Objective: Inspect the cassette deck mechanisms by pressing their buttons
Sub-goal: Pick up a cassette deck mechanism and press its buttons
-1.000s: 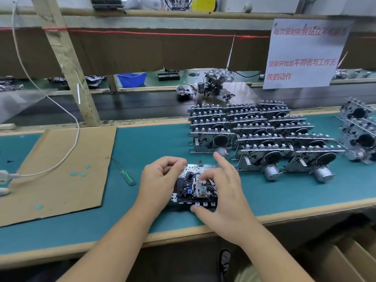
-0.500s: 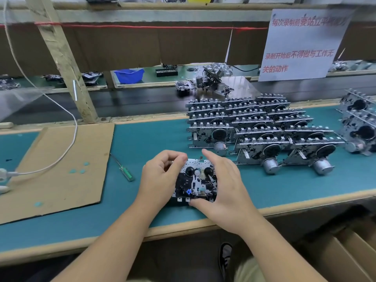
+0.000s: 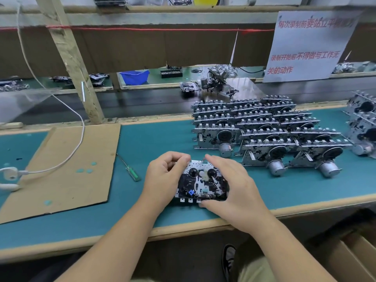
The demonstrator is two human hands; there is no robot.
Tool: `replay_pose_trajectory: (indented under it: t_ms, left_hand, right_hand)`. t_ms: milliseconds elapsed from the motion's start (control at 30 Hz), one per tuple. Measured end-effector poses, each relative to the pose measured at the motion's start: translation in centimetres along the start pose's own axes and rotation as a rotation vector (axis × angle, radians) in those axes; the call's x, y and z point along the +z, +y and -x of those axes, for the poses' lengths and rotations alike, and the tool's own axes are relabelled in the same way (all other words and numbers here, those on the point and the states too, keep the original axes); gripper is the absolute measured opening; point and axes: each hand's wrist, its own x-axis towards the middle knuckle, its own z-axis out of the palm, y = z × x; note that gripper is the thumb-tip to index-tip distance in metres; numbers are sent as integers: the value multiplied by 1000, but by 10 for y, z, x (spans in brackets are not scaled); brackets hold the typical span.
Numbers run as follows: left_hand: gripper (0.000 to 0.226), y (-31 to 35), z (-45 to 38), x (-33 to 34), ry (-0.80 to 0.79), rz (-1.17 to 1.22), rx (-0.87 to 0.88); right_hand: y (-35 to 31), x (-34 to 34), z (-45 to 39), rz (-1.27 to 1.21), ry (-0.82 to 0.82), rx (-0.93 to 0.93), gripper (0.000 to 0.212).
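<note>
Head view: left hand curled around the left end of the cassette deck mechanism, fingers bent over its far corner; right hand clamped on the right end, thumb at the near-edge buttons. Near the bench front edge, stacked mechanisms toward 1 o'clock, screwdriver at 9. Long axis left to right, buttons facing 6.
</note>
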Motion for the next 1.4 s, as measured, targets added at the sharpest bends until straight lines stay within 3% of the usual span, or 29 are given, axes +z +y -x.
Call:
replay_pose_trajectory:
  t_ms: [167,367,500,567,667,833,967,1133,1300,1400]
  left_hand:
    - [8,-2,-5,-1,13,19,-25]
    - [9,-4,-8,0,10,22,-18]
    - [10,-5,-7,-1,8,16,-5]
    - [8,-5,-7,-2,6,9,-6]
    - [8,-5,-7,-1,2,-4,-10]
    - [10,-2,-3,0,0,-9,-18]
    - [8,2,0,1,-19,-58,-32]
    - [29,6,4,-2,-183,-121,-83]
    - [31,10,4,-5,-191,-25,-137]
    - [30,10,5,-6,-213,13,-134]
  right_hand:
    - [6,-9,-3,-89,-190,59,105]
    - [8,-14,-9,40,-149,-13,98]
    - [17,-23,-7,-90,-263,9,104]
    - [20,-27,-4,-165,-241,13,103]
    - [22,-25,0,-225,-162,3,94]
    - [23,-23,2,-236,-195,-18,83]
    - [22,-21,4,-225,-122,-16,39]
    - [19,-21,5,-177,-136,-46,70]
    - [18,-19,6,-184,-96,-17,56]
    - [16,-19,6,-177,-119,-30,68]
